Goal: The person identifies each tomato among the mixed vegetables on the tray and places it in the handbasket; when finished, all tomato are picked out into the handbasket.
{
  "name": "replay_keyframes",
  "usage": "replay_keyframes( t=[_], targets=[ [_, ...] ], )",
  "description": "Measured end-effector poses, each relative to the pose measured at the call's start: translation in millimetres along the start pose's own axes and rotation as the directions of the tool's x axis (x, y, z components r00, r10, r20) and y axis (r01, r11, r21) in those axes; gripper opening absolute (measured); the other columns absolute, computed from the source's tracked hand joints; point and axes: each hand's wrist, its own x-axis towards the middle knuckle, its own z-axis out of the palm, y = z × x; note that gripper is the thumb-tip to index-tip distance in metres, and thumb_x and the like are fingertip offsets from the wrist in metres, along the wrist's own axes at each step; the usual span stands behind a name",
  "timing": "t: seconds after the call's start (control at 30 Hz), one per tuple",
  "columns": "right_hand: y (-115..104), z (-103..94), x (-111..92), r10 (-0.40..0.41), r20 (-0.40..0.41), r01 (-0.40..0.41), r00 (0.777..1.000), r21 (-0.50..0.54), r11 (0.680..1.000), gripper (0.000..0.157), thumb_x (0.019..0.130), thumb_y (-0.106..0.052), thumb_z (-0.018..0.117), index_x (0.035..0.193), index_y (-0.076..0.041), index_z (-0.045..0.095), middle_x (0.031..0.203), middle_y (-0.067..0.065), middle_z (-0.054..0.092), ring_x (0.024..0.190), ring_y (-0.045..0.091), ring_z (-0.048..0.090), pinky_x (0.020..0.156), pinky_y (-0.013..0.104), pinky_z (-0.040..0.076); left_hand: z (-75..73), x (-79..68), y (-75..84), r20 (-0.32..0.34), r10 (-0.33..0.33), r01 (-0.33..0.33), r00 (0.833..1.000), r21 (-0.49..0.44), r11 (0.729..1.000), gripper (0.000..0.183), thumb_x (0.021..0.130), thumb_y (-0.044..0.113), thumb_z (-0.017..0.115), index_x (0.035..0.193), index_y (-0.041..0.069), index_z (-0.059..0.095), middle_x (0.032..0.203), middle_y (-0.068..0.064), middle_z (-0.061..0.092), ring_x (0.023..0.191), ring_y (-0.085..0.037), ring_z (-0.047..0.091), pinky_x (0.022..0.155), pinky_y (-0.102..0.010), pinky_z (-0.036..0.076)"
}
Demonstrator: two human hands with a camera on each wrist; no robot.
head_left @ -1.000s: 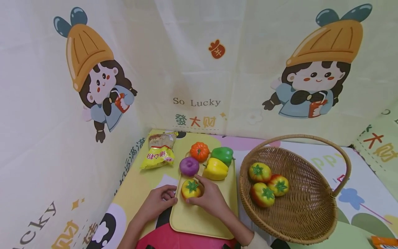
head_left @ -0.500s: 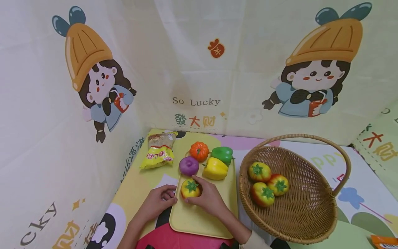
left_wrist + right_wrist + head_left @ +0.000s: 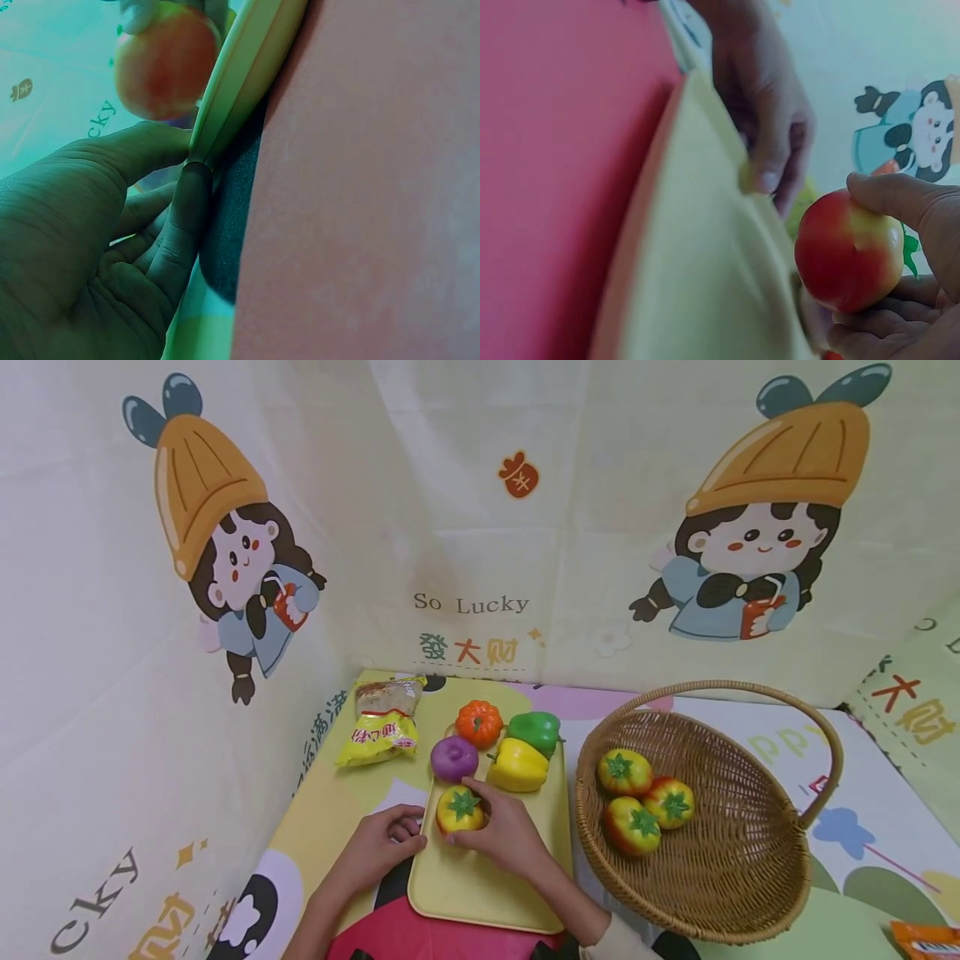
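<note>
My right hand grips a yellow-and-red toy tomato with a green leafy top, thumb on the near side and fingers on the far side. It is over the left part of a pale yellow tray. In the right wrist view, the tomato shows its red-and-yellow underside. At the tray's left edge, my left hand pinches the rim between thumb and finger. Toward the tray's far end sit a purple onion, an orange pumpkin, a green bell pepper and a yellow bell pepper.
Right of the tray stands a brown wicker basket with a tall arched handle, holding three similar tomatoes. A yellow-and-clear food packet lies at the back left. An orange wrapper shows at the lower right. Printed cloth walls enclose the table.
The head view shifts very slightly. Both hands keep their holds, the left on the tray rim and the right on the tomato, with no clear movement of either.
</note>
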Motion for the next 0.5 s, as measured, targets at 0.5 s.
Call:
replay_keyframes(
  t=[0.5],
  targets=[
    [-50, -26.6, -21, -0.092, -0.030, 0.093, 0.995, 0.029, 0.995, 0.082, 0.072, -0.032, 0.089, 0.143, -0.016, 0.053, 0.129, -0.007, 0.060, 0.113, 0.011, 0.058, 0.096, 0.037, 0.047, 0.1, -0.1, -0.1, 0.003, 0.000, 0.000, 1.000, -0.006, 1.000, 0.038, 0.085, 0.025, 0.078, 0.117, 0.008, 0.067, 0.088, 0.003, 0.063, 0.076, -0.013, 0.063, 0.068, -0.026, 0.051]
  ],
)
